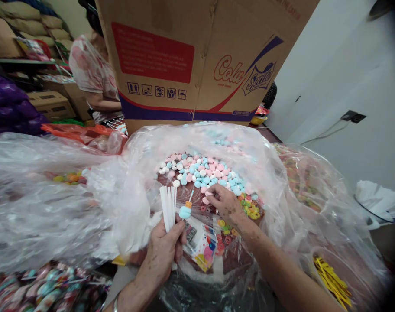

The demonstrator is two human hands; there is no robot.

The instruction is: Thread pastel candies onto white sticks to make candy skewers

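My left hand is closed round a bundle of flat white sticks. Above its thumb stands a thin stick threaded with an orange piece and light blue candies. My right hand has its fingertips pinched at a pink candy by the edge of the candy pile. That pile of pink, blue and white round candies lies beyond both hands. Yellow-green flower-shaped candies sit beside my right wrist, and red ring candies below it. A printed plastic packet lies between the hands.
A large Cola carton stands behind the pile. Clear plastic sheeting surrounds the work area. At lower right are yellow twist ties; wrapped sweets fill the lower left. Another person is behind the carton.
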